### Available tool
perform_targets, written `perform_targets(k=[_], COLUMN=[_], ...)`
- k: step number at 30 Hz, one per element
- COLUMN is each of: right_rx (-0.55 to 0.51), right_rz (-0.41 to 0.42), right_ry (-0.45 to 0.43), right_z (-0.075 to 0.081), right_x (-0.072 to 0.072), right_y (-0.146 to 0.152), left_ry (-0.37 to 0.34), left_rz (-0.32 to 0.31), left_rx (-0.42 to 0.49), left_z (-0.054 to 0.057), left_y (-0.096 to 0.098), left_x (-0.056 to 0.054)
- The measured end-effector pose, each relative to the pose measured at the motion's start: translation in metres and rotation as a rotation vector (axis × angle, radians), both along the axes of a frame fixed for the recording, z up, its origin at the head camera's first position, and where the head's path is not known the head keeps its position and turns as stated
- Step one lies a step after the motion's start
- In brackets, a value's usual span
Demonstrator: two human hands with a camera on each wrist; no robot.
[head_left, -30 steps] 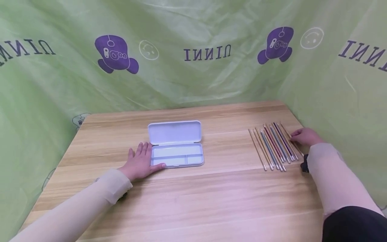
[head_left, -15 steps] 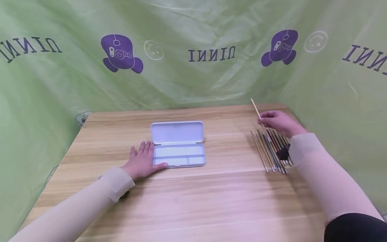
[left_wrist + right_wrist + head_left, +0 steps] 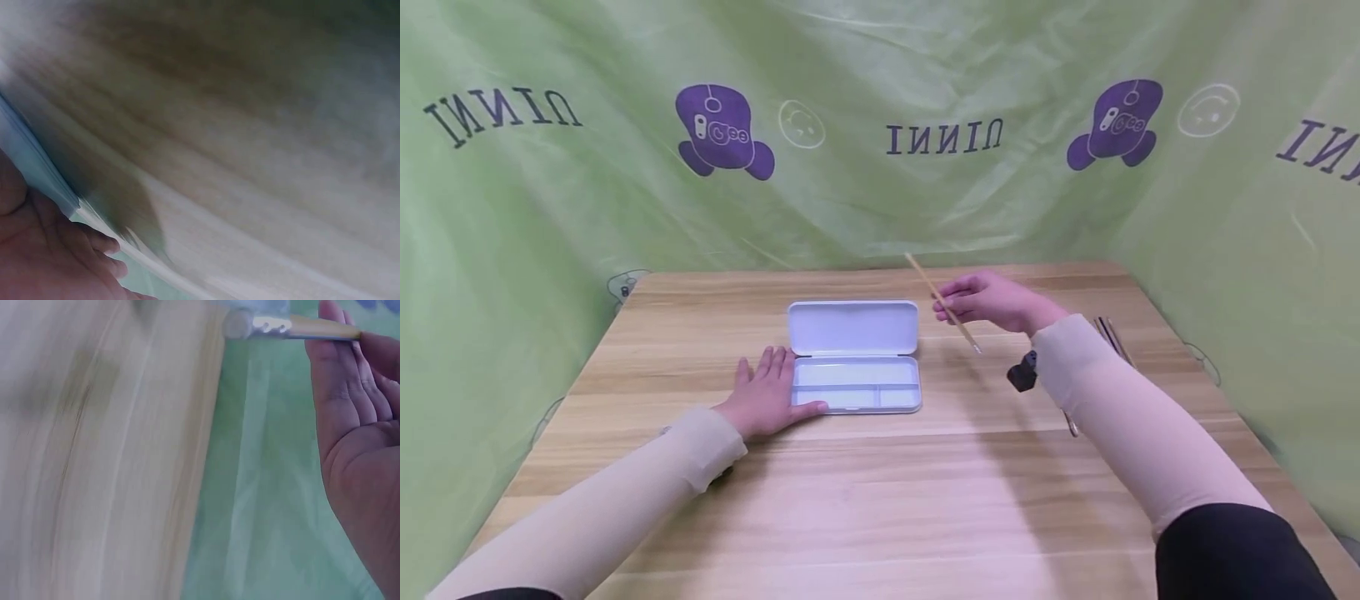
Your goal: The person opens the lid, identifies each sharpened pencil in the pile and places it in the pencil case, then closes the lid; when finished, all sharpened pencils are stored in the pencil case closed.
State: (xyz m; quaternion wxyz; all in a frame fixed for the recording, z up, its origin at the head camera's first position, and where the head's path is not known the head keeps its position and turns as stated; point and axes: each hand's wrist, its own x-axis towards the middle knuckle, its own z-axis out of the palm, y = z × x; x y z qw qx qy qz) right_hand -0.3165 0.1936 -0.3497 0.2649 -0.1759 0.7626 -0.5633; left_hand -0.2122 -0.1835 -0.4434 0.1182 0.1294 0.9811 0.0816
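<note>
Your right hand [image 3: 988, 302] has the pencil [image 3: 946, 307] pinched between thumb and fingers, up off the table [image 3: 887, 492] and just right of the case [image 3: 857, 372]'s lid. Your left hand [image 3: 767, 400] isn't gripping anything afaict: fingers straight and spread along the case's left end, thumb along the front edge, so I'd guess you're steadying it. Lid's up, no pencils in the case that I can see. The other pencils [image 3: 1109, 335] are over on the right, mostly hidden by your arm.

So I'd call this the carry step. Next move probably wants the pencil swung round, since it's tilted and the long back compartment runs left to right. Then bring it over and lower it flat, minding the divider.
</note>
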Motion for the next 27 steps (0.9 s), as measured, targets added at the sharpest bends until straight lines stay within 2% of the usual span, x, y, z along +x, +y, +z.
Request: perform_targets(k=[6, 13, 20, 27], right_rx=[0.101, 0.251, 0.429, 0.505], right_rz=[0.147, 0.289, 0.392, 0.462], right_ry=[0.046, 0.167, 0.305, 0.437], right_z=[-0.004, -0.019, -0.036, -0.049], right_x=[0.0, -0.002, 0.003, 0.008], right_y=[-0.052, -0.1, -0.126, -0.137], left_ry=[0.006, -0.005, -0.012, 0.0], left_rz=[0.001, 0.012, 0.021, 0.024], left_rx=[-0.004, -0.015, -0.02, -0.028], left_z=[0.001, 0.002, 0.001, -0.002], left_y=[0.0, 0.001, 0.004, 0.002], left_x=[0.001, 0.001, -0.001, -0.001])
